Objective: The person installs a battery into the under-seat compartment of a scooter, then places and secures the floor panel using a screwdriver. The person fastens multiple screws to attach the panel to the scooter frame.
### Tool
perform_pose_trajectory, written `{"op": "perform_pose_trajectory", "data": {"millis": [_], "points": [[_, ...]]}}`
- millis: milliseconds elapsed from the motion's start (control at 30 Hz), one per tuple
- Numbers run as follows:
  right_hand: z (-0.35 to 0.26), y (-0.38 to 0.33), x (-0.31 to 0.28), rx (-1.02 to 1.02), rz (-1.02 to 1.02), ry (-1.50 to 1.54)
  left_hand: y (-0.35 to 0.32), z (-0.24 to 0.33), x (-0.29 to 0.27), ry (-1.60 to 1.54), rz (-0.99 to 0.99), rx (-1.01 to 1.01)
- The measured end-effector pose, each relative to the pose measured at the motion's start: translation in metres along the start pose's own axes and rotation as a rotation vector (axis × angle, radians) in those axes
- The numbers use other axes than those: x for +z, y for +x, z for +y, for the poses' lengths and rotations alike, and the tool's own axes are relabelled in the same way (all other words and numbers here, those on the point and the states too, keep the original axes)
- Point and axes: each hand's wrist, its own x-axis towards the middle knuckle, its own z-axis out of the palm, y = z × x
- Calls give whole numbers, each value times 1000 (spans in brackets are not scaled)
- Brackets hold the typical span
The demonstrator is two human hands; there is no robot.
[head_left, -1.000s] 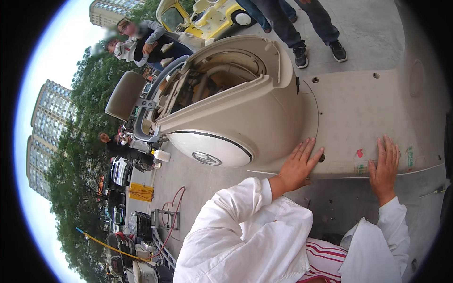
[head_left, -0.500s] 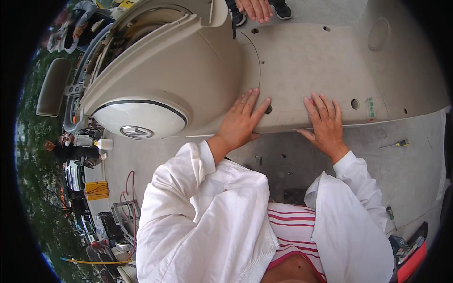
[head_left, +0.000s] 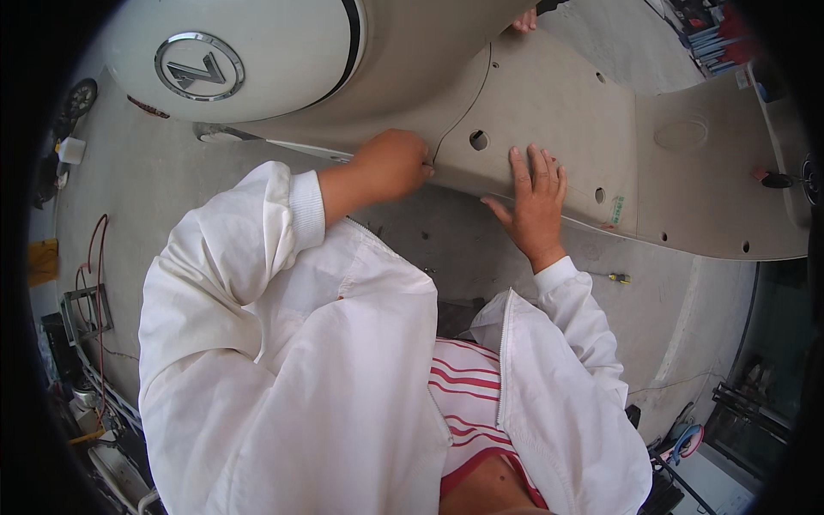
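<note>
Bent into a loose fist, the left hand (head_left: 386, 165) is at the near edge of one beige scooter (head_left: 412, 69), just beside a curved seam (head_left: 464, 115); whether its tucked fingers grip anything, I cannot tell. The right hand (head_left: 539, 202) is released, four fingers laid on the floor panel (head_left: 549, 103), thumb held apart. The scooter stretches across the upper view, front end at left, with one white front cover (head_left: 275, 51) and one silver badge (head_left: 199, 67).

Three larger holes show in the panel: a near hole (head_left: 479, 139) between the two hands, a side hole (head_left: 600, 195) right of the right hand, a far hole (head_left: 601, 77) by the opposite edge. One co-worker's hand (head_left: 524, 20) is at the far side.

Between the two hands, a short stretch of near edge lies uncovered. Below it, grey ground (head_left: 463, 249) separates panel from white jacket (head_left: 343, 386), widening rightward past one screwdriver (head_left: 618, 277).
</note>
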Motion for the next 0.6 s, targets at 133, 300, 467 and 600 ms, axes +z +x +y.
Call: {"op": "perform_pose_trajectory", "data": {"millis": [133,300,467,600], "points": [[-14,13,4,-33,-3,5,2,-8,18,109,-13,-27],[-26,25,9,-67,4,5,9,-15,30,-29,-185,-55],[-24,30,8,-87,26,81,14,21,38,-958,-92,-767],[-22,31,6,-93,31,167,10,47,28,-1108,-57,-897]]}}
